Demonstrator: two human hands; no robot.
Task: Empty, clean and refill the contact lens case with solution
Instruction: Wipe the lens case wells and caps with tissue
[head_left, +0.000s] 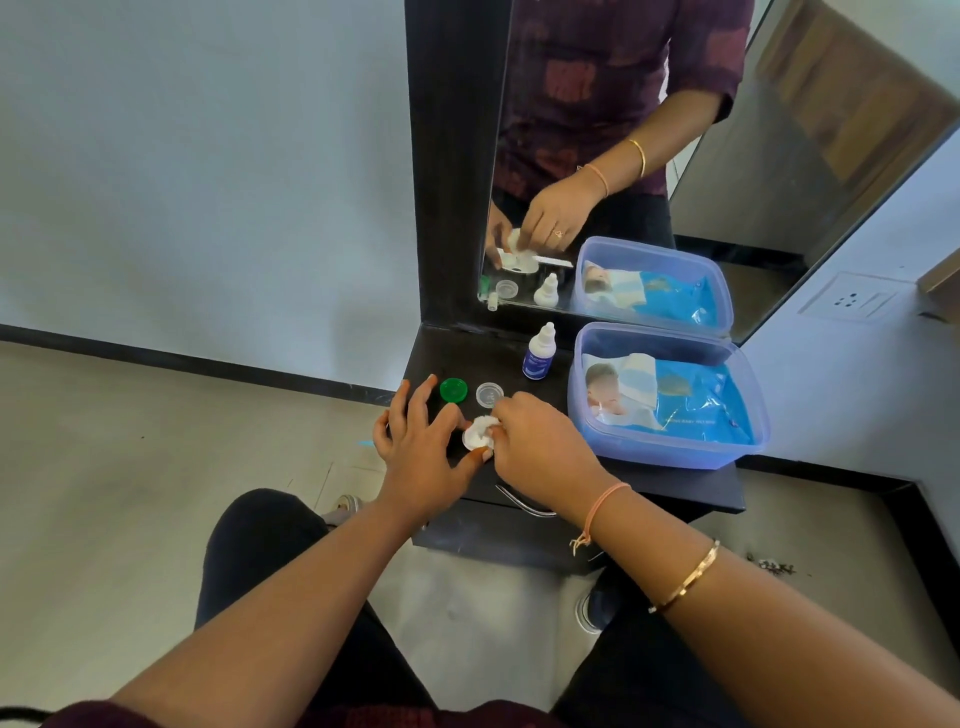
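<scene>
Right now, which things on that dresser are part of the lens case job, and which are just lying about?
In the job:
lens case, held by the left hand
white wad, pinched in the right hand
green cap
clear cap
solution bottle

Lying about:
plastic box with a wipes pack
mirror

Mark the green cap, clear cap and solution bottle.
green cap (453, 389): head view, centre of its top face.
clear cap (488, 394): head view, middle of the disc.
solution bottle (538, 362): head view, blue label on the body.
</scene>
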